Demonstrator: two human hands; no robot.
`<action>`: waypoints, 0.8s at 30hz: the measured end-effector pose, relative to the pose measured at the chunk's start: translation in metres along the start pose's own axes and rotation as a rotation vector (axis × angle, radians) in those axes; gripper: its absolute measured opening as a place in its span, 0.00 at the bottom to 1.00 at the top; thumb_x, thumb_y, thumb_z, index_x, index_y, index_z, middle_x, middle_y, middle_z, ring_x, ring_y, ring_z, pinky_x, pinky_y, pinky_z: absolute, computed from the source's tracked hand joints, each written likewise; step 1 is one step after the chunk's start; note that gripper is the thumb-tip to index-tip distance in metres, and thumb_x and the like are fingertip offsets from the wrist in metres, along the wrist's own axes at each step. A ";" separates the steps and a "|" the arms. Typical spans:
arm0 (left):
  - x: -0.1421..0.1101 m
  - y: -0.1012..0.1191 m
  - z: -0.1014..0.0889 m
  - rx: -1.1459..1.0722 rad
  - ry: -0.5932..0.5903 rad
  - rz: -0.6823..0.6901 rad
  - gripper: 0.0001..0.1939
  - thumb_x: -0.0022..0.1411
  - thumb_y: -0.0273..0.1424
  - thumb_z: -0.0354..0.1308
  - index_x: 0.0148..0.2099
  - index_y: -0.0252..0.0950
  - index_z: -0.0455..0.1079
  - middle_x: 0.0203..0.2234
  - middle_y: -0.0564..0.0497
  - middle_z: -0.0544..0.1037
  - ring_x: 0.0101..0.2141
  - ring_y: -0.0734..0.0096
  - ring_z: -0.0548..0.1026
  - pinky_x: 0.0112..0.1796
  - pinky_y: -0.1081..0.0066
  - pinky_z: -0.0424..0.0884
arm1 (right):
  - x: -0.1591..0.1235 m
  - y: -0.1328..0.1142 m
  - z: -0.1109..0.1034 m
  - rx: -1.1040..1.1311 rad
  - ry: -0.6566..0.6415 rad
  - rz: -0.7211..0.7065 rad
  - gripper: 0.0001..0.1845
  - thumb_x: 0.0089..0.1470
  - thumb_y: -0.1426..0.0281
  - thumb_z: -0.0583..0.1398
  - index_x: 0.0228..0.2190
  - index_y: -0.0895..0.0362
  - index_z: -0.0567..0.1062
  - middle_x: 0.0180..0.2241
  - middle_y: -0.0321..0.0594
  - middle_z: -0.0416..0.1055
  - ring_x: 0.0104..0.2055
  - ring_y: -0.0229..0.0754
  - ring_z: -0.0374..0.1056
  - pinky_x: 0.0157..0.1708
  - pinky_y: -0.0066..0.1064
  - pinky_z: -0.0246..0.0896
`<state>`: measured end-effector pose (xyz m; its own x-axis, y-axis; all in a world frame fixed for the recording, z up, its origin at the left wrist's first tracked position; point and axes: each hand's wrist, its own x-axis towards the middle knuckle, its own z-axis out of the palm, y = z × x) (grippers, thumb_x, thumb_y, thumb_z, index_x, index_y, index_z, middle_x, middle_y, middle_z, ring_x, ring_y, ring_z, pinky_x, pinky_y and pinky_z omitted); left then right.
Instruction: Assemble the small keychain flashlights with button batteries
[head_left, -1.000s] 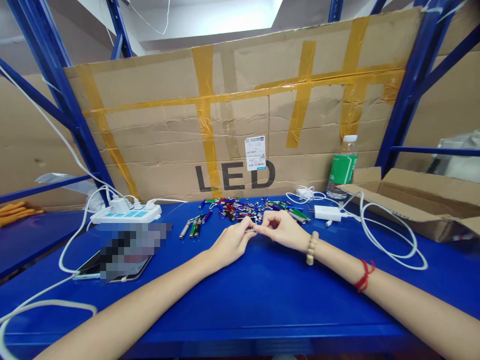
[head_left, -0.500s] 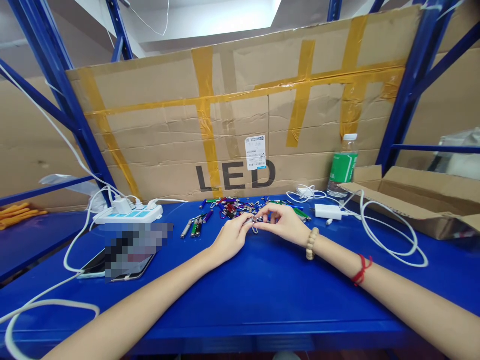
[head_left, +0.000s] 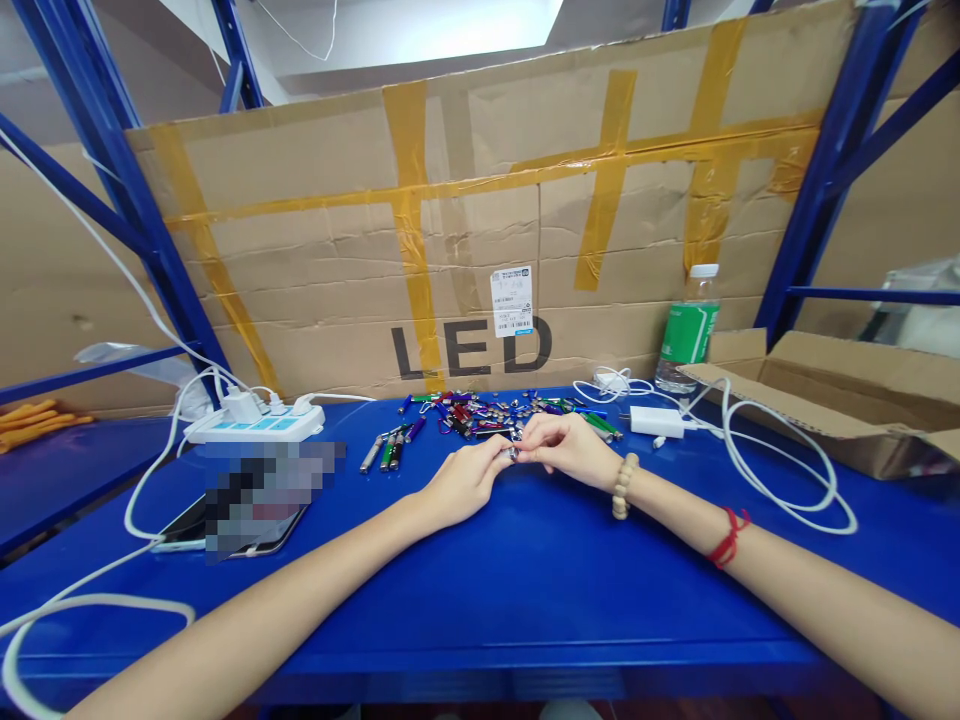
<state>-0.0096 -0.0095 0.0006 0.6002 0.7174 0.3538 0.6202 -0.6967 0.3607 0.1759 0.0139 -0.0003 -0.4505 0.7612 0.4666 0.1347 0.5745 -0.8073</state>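
My left hand [head_left: 466, 482] is closed with thumb and fingers around a small silver flashlight [head_left: 511, 454], most of it hidden by the fingers. Fingertips of my right hand [head_left: 566, 450] pinch the same piece at its right end, so the two hands meet just in front of a pile of small coloured metal flashlights and loose parts [head_left: 469, 412]. Further left, several finished-looking flashlights [head_left: 388, 452] in silver, green, black and purple lie side by side, with clips at their far ends.
A power strip [head_left: 259, 425] with white cables and a dark tablet-like device [head_left: 277, 535], partly blurred, lie on the left. To the right are a white charger [head_left: 656, 422], a coiled cable [head_left: 825, 480], a bottle [head_left: 688, 335] and an open cardboard box [head_left: 840, 400]. Taped cardboard [head_left: 330, 290] stands behind.
Half a second ago my right fingers were raised and spread a little, with a silver clip hanging below; now they have come down and pinch against the piece in my left hand.
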 end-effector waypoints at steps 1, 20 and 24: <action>-0.001 0.000 0.000 0.007 -0.010 0.004 0.10 0.65 0.32 0.40 0.42 0.39 0.62 0.33 0.51 0.75 0.32 0.68 0.73 0.32 0.73 0.65 | -0.001 -0.001 0.000 -0.002 -0.005 0.000 0.15 0.37 0.60 0.66 0.18 0.61 0.74 0.26 0.36 0.66 0.16 0.27 0.59 0.14 0.23 0.58; -0.003 0.003 0.001 -0.066 0.048 0.028 0.04 0.64 0.29 0.43 0.38 0.38 0.58 0.33 0.51 0.74 0.32 0.68 0.73 0.31 0.73 0.65 | -0.004 -0.013 0.005 -0.103 0.032 0.080 0.19 0.39 0.57 0.63 0.16 0.60 0.68 0.19 0.34 0.65 0.16 0.28 0.57 0.15 0.23 0.51; -0.001 0.004 0.000 -0.078 0.062 0.004 0.04 0.63 0.28 0.43 0.37 0.38 0.58 0.31 0.52 0.74 0.31 0.69 0.73 0.31 0.73 0.64 | -0.003 -0.013 0.008 -0.064 0.037 0.163 0.21 0.37 0.55 0.64 0.16 0.61 0.68 0.15 0.32 0.64 0.14 0.28 0.56 0.14 0.22 0.50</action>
<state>-0.0077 -0.0134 0.0016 0.5689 0.7144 0.4074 0.5749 -0.6997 0.4242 0.1689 0.0020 0.0060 -0.3857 0.8555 0.3455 0.2594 0.4599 -0.8493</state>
